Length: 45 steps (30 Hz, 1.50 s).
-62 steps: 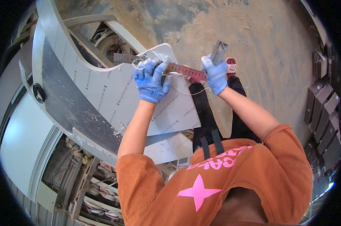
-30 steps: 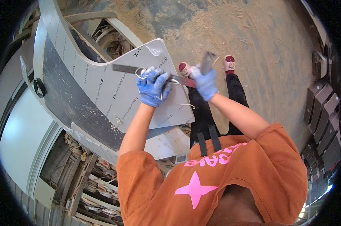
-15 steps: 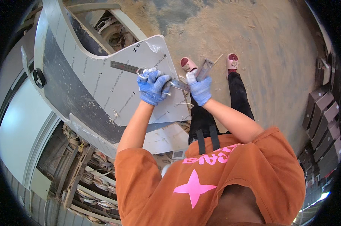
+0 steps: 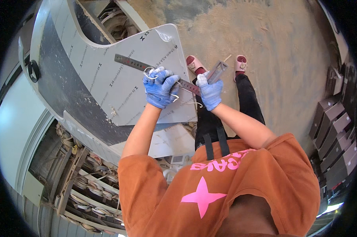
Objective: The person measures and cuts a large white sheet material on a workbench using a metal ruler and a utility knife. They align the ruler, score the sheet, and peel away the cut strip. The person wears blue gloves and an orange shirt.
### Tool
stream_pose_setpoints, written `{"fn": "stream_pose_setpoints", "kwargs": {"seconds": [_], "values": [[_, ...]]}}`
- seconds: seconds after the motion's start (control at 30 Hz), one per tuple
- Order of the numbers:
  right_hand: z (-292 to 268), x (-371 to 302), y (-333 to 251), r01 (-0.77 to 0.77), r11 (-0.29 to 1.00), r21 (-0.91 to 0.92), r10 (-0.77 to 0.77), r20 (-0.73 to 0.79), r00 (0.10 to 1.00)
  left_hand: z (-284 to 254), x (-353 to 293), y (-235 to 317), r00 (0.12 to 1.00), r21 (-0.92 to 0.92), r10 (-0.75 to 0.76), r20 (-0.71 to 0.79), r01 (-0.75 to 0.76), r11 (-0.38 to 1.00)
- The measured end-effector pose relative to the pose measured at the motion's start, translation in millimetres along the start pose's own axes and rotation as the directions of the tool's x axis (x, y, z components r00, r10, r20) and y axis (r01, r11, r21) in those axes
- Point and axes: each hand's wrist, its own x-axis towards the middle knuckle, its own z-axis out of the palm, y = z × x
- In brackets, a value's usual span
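Note:
I hold a metal try square, its graduated ruler blade [image 4: 131, 63] pointing up and left over a film-covered grey panel. My left hand [image 4: 161, 87], in a blue glove with white fingertips, is closed around the middle of the blade. A thin white cord [image 4: 192, 103] loops by its fingers and trails toward my right hand. My right hand [image 4: 210, 93], gloved alike, grips the square's thick metal stock [image 4: 218, 71] near the corner. A thin pale stick [image 4: 227, 58] shows beyond the stock's far end; I cannot tell whether it is held too.
The large curved panel [image 4: 125, 89], covered in printed film, lies at left on a frame. Below it, rolls of edging [image 4: 95, 189] fill a rack. Dark boxes [image 4: 336, 136] stand stacked at right. My feet in pink slippers [image 4: 240, 64] stand on a dusty floor [image 4: 289, 51].
The view has shifted slightly, so the panel and rack sit a little further left and higher. Both hands keep their hold on the try square, which has barely moved.

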Motion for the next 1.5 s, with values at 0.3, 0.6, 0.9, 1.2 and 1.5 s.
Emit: {"fn": "stream_pose_setpoints", "kwargs": {"seconds": [0.3,0.6,0.9,1.2,1.5], "values": [[-30,-2,16,0.078,0.996,-0.033,-0.077,0.029,0.997,12,-26,17,0.998,-0.008,-0.057,-0.003,0.057,0.998],[-32,-10,19,0.156,0.986,-0.052,-0.152,0.069,0.986,6,-26,22,0.997,0.017,0.018,-0.073,-0.017,1.0],[-8,-45,47,0.188,0.981,-0.048,-0.191,-0.043,0.981,10,-37,19,0.998,0.026,0.051,-0.025,-0.051,0.998],[-53,-25,34,0.102,0.995,0.019,-0.102,-0.017,0.995,5,-38,20,0.989,0.041,0.078,-0.125,-0.074,0.996],[-34,-20,29,0.244,0.97,-0.018,-0.243,0.034,0.969,9,-46,19,0.983,0.036,-0.041,-0.179,0.049,0.998]]}}
